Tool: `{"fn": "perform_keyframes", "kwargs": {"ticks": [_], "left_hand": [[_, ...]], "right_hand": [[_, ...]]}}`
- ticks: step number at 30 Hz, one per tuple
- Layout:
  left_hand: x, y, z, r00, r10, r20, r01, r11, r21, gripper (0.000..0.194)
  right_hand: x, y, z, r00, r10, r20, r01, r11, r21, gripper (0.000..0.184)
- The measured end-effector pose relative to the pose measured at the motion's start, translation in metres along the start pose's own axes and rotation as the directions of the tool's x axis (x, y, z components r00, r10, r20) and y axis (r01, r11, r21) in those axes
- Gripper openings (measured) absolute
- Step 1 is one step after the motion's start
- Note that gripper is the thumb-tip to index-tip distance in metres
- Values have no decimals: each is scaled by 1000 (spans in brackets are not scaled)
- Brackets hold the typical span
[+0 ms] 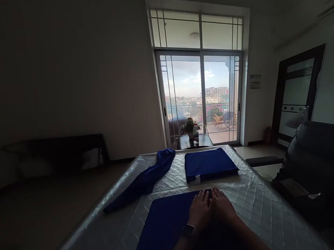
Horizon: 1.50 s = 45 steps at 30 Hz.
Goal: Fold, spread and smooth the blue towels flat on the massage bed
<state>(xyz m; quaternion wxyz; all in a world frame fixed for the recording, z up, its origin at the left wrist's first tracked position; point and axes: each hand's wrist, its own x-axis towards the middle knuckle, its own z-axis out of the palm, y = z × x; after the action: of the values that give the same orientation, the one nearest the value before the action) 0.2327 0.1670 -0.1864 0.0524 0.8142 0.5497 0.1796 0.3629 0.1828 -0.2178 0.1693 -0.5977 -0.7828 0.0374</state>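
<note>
A piece of blue cloth lies flat, folded into a long shape, on the quilted silvery cover of the table. Both palms rest on its far right part, side by side. My left hand, with a dark watch on the wrist, has its fingers stretched out flat. Touching it, my right hand also lies with straight fingers. Beyond them is a neatly folded blue cloth with a small white tag at its near edge. Farther left, a loose, bunched length of blue cloth lies slantwise.
Behind the covered table stands a small dark table with a potted plant and a bottle. A black armchair is close on the right. A dark bench-like piece stands by the left wall, and glass sliding doors are at the back.
</note>
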Motion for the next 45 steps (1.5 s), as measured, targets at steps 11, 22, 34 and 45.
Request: {"fn": "perform_keyframes", "kwargs": {"ticks": [11,22,34,45], "left_hand": [[-58,-146,-59,957,-288,38,277,942,189,85],[-71,-162,-64,945,-327,-22,325,928,184,90],[-74,-166,-63,955,-279,-102,295,931,217,81],[-77,-164,-66,953,-277,-119,295,938,180,81]], "right_hand": [[-3,-14,-18,993,94,67,-97,994,43,69],[-2,-18,-20,990,116,79,-116,993,2,69],[-4,-26,-26,987,131,96,-128,991,-37,69],[-14,-38,-30,980,169,105,-160,983,-92,68]]}}
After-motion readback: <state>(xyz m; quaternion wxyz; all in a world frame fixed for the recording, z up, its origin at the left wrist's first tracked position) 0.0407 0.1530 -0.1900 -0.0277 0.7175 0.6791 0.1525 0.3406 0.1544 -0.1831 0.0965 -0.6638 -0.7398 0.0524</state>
